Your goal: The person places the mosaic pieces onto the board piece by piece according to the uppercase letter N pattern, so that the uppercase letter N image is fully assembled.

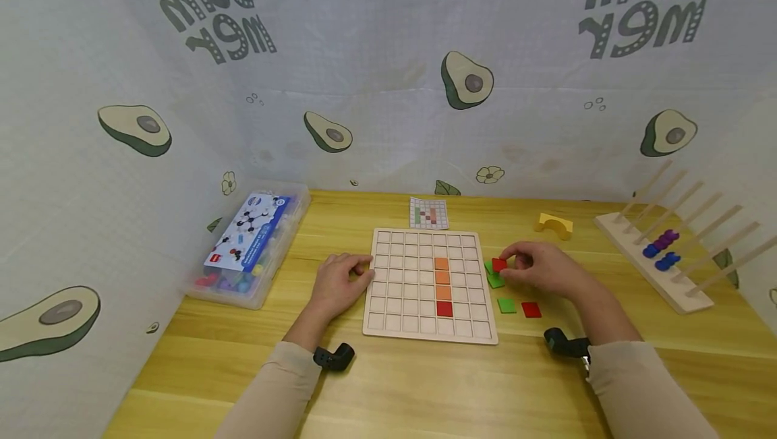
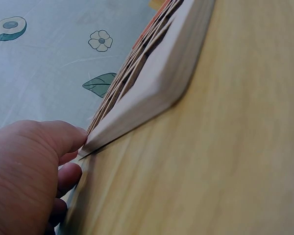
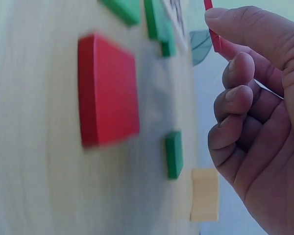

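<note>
The right hand (image 1: 537, 267) pinches a small red square tile (image 1: 499, 265) between thumb and index finger, just right of the gridded wooden board (image 1: 400, 317). In the right wrist view the tile is held up on edge, the other fingers curled below. My left hand (image 1: 340, 284) has thumb and index fingertips at the board's left edge; the left wrist view shows a fingertip against the board's side. A column on the board holds several orange tiles (image 1: 442, 278) above one red tile (image 1: 444, 309). Green tiles (image 1: 496, 280) lie under and beside the right fingertips.
Nearer me lie a green tile (image 1: 506, 305) and a loose red tile (image 1: 531, 309). A printed grid card (image 1: 428, 214) sits behind the board. Around stand a yellow arch block (image 1: 554, 226), a pegged wooden rack (image 1: 652, 260) with beads, and a clear plastic box (image 1: 249, 243).
</note>
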`<state>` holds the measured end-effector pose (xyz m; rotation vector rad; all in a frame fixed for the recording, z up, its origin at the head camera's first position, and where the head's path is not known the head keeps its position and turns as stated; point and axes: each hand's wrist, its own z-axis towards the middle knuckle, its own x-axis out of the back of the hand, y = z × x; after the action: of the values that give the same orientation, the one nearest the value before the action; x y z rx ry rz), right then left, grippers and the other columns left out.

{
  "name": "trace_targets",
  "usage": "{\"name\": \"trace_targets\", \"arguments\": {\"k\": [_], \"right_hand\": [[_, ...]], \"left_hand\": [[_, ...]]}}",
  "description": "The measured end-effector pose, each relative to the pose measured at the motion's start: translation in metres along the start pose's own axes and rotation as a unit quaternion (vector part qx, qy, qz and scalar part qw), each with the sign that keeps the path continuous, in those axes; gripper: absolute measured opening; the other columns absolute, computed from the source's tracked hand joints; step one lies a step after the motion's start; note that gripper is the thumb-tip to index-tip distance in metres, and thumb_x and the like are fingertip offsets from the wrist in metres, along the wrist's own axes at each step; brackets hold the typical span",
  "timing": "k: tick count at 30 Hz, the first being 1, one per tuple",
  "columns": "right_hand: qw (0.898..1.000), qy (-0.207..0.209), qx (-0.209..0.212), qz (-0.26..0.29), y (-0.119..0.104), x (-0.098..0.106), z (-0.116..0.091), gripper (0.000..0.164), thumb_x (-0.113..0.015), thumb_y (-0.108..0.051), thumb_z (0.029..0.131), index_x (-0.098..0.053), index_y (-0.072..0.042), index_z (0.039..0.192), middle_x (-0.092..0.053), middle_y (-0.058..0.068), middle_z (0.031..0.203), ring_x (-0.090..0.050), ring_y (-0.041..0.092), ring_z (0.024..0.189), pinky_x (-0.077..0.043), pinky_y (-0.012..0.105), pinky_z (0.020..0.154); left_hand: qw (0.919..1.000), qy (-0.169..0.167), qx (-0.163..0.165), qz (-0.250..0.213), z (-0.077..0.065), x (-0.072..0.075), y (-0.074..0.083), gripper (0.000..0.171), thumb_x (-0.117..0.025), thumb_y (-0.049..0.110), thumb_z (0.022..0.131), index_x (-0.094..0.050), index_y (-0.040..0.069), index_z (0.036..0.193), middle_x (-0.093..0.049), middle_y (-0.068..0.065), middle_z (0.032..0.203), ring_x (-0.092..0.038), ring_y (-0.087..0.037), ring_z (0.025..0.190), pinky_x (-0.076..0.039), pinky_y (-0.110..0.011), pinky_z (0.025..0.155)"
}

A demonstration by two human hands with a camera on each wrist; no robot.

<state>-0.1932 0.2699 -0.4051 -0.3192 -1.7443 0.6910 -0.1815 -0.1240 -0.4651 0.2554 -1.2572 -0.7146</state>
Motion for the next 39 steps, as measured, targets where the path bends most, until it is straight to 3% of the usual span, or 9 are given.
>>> {"name": "trace_targets", "arguments": {"k": [10, 18, 39], "right_hand": [[1.000, -0.005, 0.010, 0.014, -0.024, -0.021, -0.005, 0.032, -0.072, -0.037, 0.079, -0.063, -0.016, 0.100, -0.050, 0.003, 0.074, -0.046, 0.019, 0.066, -0.039, 0.030, 0.057], [0.998, -0.023, 0.042, 0.027, -0.047, -0.041, -0.004, 0.026, -0.075, -0.031, 0.077, -0.064, -0.017, 0.096, -0.050, 0.000, 0.071, -0.046, 0.016, 0.063, -0.037, 0.026, 0.054], [0.991, -0.049, 0.121, -0.025, -0.082, -0.079, 0.013, 0.015, -0.074, -0.028, 0.078, -0.063, -0.021, 0.087, -0.046, -0.007, 0.060, -0.043, 0.008, 0.056, -0.036, 0.025, 0.053]], "left_hand": [[1.0000, 0.002, -0.003, -0.004, 0.001, 0.000, 0.001, 0.027, -0.064, 0.034, 0.086, -0.069, 0.021, 0.109, -0.054, 0.014, 0.078, -0.044, -0.010, 0.075, -0.033, -0.032, 0.074], [1.0000, -0.004, 0.000, 0.002, 0.002, 0.000, 0.000, 0.029, -0.064, 0.036, 0.085, -0.068, 0.022, 0.111, -0.054, 0.015, 0.078, -0.045, -0.010, 0.077, -0.033, -0.033, 0.076], [1.0000, -0.003, 0.002, 0.007, 0.003, -0.002, -0.002, 0.028, -0.064, 0.036, 0.085, -0.068, 0.023, 0.111, -0.054, 0.015, 0.078, -0.044, -0.010, 0.076, -0.032, -0.033, 0.075]]}}
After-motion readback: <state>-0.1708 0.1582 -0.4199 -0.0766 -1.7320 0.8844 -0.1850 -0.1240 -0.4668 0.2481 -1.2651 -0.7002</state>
